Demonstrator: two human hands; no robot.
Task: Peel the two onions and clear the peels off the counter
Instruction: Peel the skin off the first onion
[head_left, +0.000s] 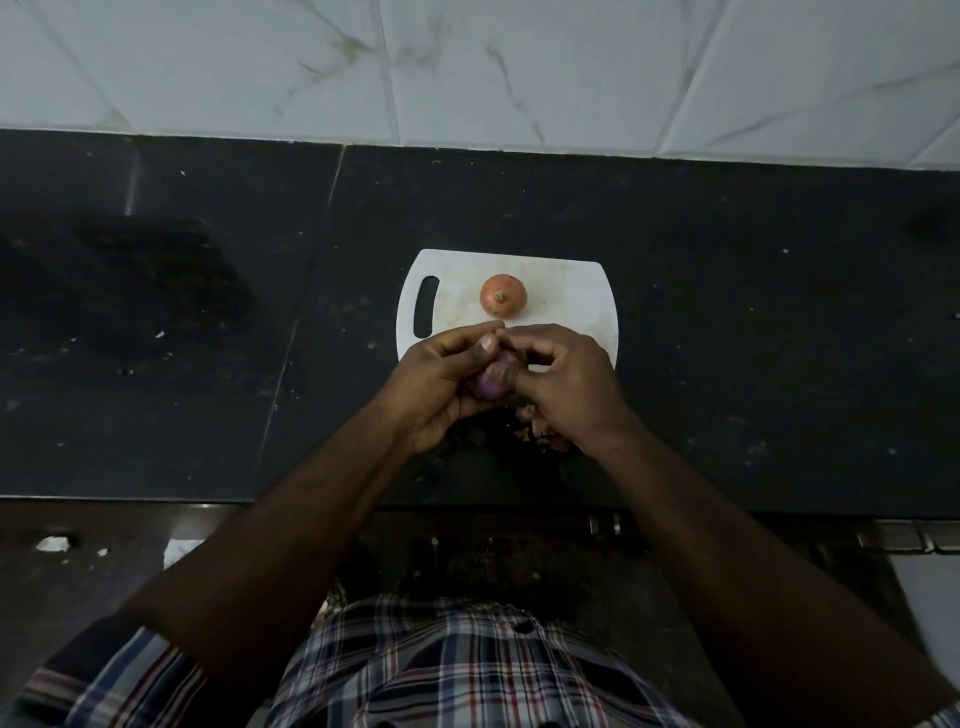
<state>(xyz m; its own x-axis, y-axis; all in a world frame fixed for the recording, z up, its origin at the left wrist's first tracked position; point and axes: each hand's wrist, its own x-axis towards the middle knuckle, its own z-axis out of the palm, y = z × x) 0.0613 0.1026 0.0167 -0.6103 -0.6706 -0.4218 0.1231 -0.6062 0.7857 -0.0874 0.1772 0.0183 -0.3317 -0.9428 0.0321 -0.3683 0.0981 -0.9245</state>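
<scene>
- Both our hands meet over the near edge of the cutting board (571, 291); we describe them from left to right.
- Our left hand (441, 379) cups the purple onion (491, 382) from the left and below, its fingers curled round the bulb and its thumb lying across the top.
- That onion sits between our two palms, lifted just above the counter (182, 312); its glossy purple surface shows in the gap, and we cannot tell how much skin remains on its hidden sides.
- Our right hand (566, 379) closes in from the right, its fingers bent and its fingertips against the top of the same onion beside the left thumb; whether it pinches a strip of skin there we cannot tell.
- Beyond our hands, the second onion (503, 295) rests unpeeled on the white board, its tan skin intact and its dry tip facing up, apart from both hands.
- Under and just behind our right wrist, loose peels (543, 428) lie on the dark counter near the board's front edge.
- At the far side, the counter meets a wall of pale marbled tiles (467, 67).
- At the bottom, we see our checked shirt (441, 670).
</scene>
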